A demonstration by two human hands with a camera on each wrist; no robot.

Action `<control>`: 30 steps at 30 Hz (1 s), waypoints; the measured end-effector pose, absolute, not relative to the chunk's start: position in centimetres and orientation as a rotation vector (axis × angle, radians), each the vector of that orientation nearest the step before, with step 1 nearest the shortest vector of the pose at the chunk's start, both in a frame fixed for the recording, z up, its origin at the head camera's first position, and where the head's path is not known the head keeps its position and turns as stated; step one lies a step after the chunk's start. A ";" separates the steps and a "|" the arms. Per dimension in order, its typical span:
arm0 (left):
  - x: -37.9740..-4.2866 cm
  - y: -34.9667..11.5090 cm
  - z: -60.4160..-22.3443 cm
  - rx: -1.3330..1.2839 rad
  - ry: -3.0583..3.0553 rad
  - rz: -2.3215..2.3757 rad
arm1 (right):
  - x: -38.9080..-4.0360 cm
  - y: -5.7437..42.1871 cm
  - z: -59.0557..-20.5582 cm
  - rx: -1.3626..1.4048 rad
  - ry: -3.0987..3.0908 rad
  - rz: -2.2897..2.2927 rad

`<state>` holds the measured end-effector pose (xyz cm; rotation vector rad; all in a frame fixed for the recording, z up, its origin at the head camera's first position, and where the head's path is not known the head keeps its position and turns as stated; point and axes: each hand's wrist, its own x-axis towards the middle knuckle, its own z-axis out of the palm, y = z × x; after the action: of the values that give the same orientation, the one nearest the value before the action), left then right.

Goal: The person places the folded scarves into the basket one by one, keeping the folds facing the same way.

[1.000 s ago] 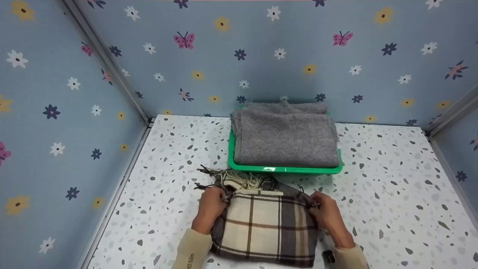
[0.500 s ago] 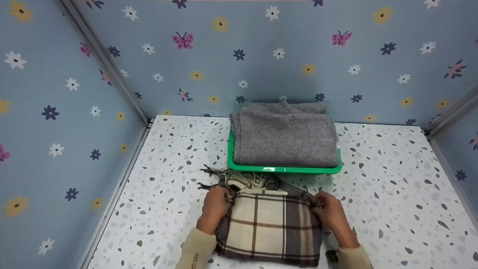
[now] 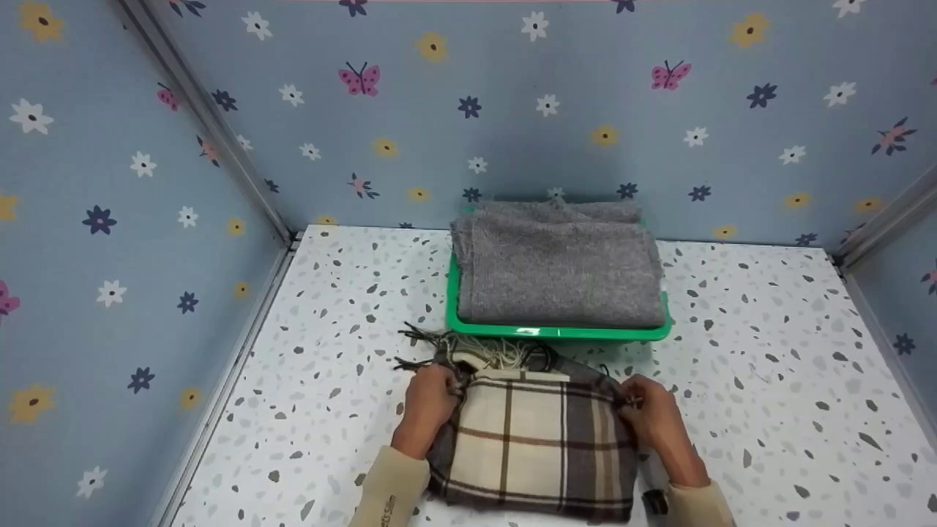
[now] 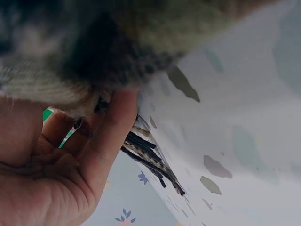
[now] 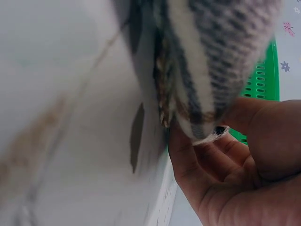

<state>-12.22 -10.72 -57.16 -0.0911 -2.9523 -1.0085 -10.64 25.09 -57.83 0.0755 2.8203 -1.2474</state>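
Note:
A folded plaid scarf (image 3: 538, 439) in cream, dark grey and brown lies on the speckled table, its knotted fringe spread out at the far side. My left hand (image 3: 430, 402) grips its far left corner, and dark fringe strands (image 4: 153, 157) stick out beyond the fingers in the left wrist view. At the far right corner my right hand (image 3: 651, 413) pinches the cloth edge. The right wrist view has the fold of the scarf (image 5: 202, 66) between thumb and curled fingers. Some fingertips are hidden under the cloth.
Just beyond the scarf stands a green basket (image 3: 560, 334) holding a folded grey cloth (image 3: 560, 274). Behind it rises a blue wall (image 3: 512, 146) with flowers and butterflies. Another patterned panel (image 3: 110, 256) borders the speckled table (image 3: 761, 351) on the left.
Both hands and the scarf between them have shifted slightly to the right. The hold at both corners looks the same, and the basket stays in place.

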 end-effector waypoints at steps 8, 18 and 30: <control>-12.3 -10.2 -57.3 -0.094 -2.941 -1.036 | -10.6 25.5 -57.7 0.094 2.809 -1.269; -12.3 -9.8 -57.1 -0.116 -2.918 -0.996 | -10.5 25.9 -57.8 0.078 2.817 -1.261; -12.4 -9.5 -57.1 -0.110 -2.941 -0.983 | -10.5 26.2 -57.7 0.088 2.817 -1.258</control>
<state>-12.43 -9.45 -57.11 -0.1104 -2.9407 -0.9827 -10.48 26.23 -57.75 0.0881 2.8167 -1.2580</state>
